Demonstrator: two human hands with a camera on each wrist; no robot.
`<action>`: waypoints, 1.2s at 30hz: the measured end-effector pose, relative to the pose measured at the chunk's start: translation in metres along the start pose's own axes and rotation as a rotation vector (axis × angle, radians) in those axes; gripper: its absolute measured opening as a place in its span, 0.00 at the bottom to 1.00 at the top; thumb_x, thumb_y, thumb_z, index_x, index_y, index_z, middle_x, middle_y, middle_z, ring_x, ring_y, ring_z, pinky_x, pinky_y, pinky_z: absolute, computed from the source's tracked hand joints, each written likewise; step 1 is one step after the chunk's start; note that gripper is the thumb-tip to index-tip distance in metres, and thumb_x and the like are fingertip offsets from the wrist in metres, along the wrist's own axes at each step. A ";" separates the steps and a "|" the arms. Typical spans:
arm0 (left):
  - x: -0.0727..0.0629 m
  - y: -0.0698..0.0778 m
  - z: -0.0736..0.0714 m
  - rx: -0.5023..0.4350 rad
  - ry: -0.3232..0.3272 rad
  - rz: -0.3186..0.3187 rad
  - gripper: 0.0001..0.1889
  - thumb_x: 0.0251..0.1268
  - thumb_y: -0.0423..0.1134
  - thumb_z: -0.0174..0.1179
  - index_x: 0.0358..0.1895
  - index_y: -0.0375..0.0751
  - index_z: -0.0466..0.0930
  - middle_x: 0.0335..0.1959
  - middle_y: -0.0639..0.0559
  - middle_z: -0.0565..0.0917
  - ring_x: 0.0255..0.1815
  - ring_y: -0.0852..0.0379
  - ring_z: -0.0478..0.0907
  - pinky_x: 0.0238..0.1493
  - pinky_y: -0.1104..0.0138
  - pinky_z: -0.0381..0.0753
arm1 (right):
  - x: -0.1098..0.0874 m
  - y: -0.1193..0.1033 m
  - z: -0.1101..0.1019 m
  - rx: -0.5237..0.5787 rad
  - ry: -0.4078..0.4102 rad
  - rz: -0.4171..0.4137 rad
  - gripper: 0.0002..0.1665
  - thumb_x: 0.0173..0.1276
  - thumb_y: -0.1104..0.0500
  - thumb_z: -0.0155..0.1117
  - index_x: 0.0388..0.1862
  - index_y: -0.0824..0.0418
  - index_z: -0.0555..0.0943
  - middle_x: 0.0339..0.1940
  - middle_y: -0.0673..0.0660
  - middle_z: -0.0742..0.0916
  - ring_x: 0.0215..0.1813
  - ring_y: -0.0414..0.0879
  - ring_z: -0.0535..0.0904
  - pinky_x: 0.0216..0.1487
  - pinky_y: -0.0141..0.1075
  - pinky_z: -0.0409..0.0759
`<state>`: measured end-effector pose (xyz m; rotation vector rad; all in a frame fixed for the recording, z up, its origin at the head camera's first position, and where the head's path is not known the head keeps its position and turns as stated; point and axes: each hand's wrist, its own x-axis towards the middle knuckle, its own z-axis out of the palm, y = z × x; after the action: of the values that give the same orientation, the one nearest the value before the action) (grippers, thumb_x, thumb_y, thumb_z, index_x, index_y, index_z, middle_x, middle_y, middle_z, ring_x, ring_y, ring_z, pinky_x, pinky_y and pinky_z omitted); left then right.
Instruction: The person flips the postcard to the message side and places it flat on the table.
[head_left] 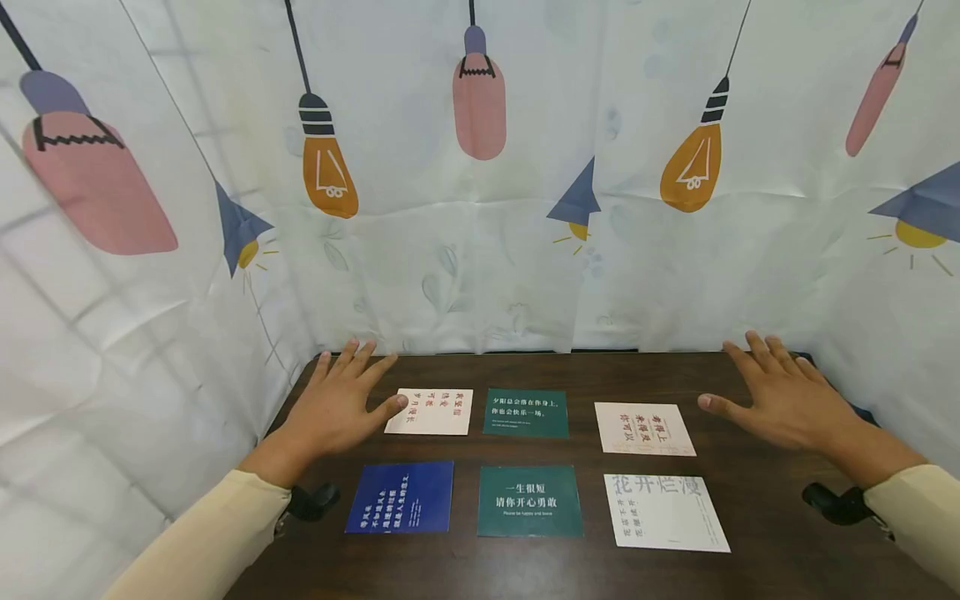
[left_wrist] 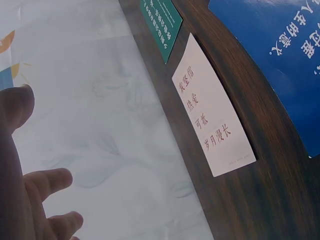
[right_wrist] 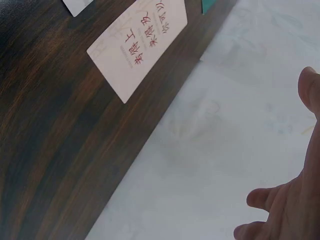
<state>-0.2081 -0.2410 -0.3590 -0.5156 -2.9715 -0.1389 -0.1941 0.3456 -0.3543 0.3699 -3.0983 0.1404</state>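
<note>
Hovers over bench [head_left: 528, 571] with left grip [head_left: 335, 410] and right grip [head_left: 783, 404] both spread, empty, and risks skewing cards [head_left: 435, 417] by sweeping low.

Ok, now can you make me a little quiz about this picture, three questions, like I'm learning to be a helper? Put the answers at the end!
1. How many cards lie on the table?
2. True or false: each hand is holding a card.
3. Which colour is the card at the left end of the nearer row?
A) white
B) blue
C) green

Key:
1. Six, in two rows of three.
2. False. The left hand and the right hand hold nothing; their fingers are spread.
3. B, the blue card.
</note>
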 end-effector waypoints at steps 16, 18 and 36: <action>-0.009 -0.001 0.009 -0.025 0.022 0.010 0.41 0.74 0.70 0.46 0.78 0.44 0.66 0.79 0.33 0.58 0.81 0.33 0.43 0.73 0.34 0.37 | 0.004 -0.020 0.014 0.037 0.041 -0.042 0.62 0.70 0.23 0.52 0.82 0.69 0.51 0.80 0.77 0.52 0.79 0.76 0.44 0.69 0.72 0.45; -0.010 -0.002 0.009 -0.026 0.018 0.009 0.41 0.74 0.70 0.46 0.78 0.45 0.66 0.80 0.34 0.57 0.81 0.33 0.42 0.73 0.34 0.36 | 0.005 -0.025 0.014 0.038 0.044 -0.048 0.62 0.70 0.24 0.52 0.82 0.69 0.52 0.80 0.77 0.53 0.79 0.76 0.45 0.69 0.72 0.45; -0.021 -0.006 0.016 -0.036 0.036 0.001 0.40 0.74 0.70 0.47 0.77 0.46 0.67 0.79 0.33 0.58 0.81 0.32 0.46 0.73 0.34 0.39 | 0.008 -0.049 0.026 0.041 0.068 -0.076 0.62 0.69 0.23 0.53 0.82 0.67 0.54 0.80 0.75 0.58 0.76 0.78 0.52 0.68 0.72 0.53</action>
<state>-0.1927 -0.2521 -0.3777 -0.5139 -2.9388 -0.1994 -0.1911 0.2940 -0.3754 0.4726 -3.0137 0.2113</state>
